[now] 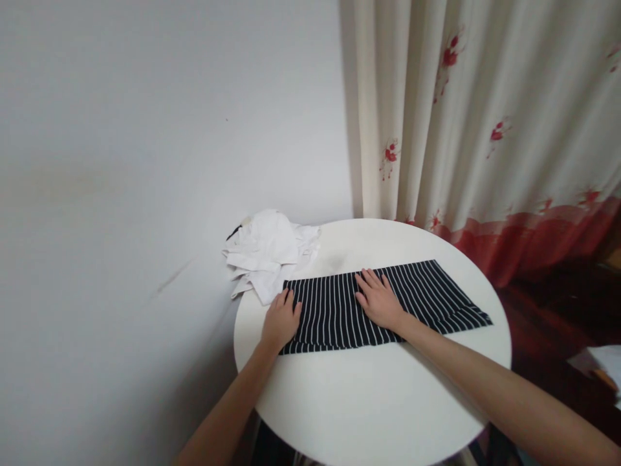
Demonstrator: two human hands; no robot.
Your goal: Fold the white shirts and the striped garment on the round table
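Observation:
A black cloth with thin white stripes (330,314) lies flat, folded into a long strip across the round white table. What kind of garment it is, I cannot tell. My left hand (281,319) rests on its left end, fingers stretched toward the far edge. Flat on the middle of the strip, with fingers apart, lies my right hand (378,299). Neither hand grips the cloth. The right end of the strip reaches out past my right hand, its near corner slightly rumpled.
The round white table (369,401) stands against a pale wall (169,129). A crumpled heap of white cloth (269,249) sits at its far left edge, partly overhanging. Behind and to the right hangs a cream curtain with red flowers (475,97). The floor (538,330) is dark reddish.

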